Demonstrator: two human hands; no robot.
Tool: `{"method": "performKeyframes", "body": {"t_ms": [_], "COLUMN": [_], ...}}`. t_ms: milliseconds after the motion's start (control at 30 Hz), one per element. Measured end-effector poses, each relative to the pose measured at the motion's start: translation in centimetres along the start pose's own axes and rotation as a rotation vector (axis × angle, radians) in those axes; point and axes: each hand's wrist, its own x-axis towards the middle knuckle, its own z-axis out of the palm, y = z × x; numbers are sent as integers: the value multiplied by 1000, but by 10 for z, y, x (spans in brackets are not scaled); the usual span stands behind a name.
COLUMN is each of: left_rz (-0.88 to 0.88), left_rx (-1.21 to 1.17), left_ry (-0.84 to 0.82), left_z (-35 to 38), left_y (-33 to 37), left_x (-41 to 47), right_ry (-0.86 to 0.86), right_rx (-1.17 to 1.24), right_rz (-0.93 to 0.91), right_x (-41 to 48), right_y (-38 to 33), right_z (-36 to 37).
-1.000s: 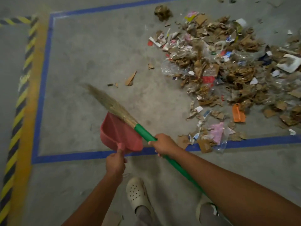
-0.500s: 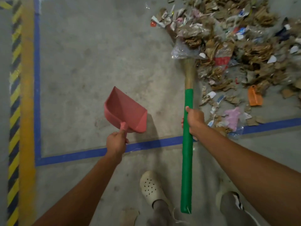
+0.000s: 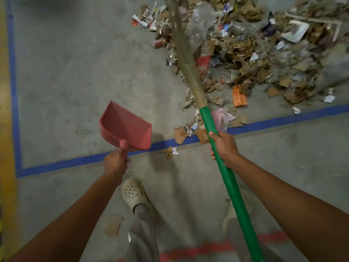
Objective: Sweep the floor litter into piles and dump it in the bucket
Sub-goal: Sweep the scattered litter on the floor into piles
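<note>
Litter [image 3: 245, 52] of torn cardboard and plastic, right hand [image 3: 223, 148] gripping green-handled broom [image 3: 219, 148], left hand [image 3: 115, 163] holding pink dustpan [image 3: 126, 127]

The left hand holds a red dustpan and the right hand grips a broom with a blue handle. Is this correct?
Not quite. The head view shows that the broom has a green handle, not a blue one. The rest holds: the left hand holds the red dustpan, and the right hand grips the broom.
</note>
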Motion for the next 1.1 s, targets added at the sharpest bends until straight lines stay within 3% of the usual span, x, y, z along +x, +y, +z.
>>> {"method": "performKeyframes", "body": {"t_ms": [133,333,533,667,767,867,1100], "left_rz": [-110,-214,-308,-323,-306,-264,-225], "left_rx": [-77,-168,-246,-251,-242,-254,-297], "left_ry": [62,71,76,99,87,46,34], "left_z": [30,74,104,119,134,151,195], "left_y": [-49,-109,-164,-201,-220,-222,-180], "left_x": [-70,-168,-234,-254,-260,-262,-276], "right_ry": [-133,-283,-418,-461,-390,-179,185], "right_rx": [-130,-453,-801,-984,-929,-784,-209], "right_rz": [9,-118,-169,-110,-18,18,-34], "right_x": [-27,-70,-98,-96,-73,-36,-8], "right_y": [27,71,147,198,217,218,153], "right_z": [-58,-132,-168,-183,-201,-226,-290]}}
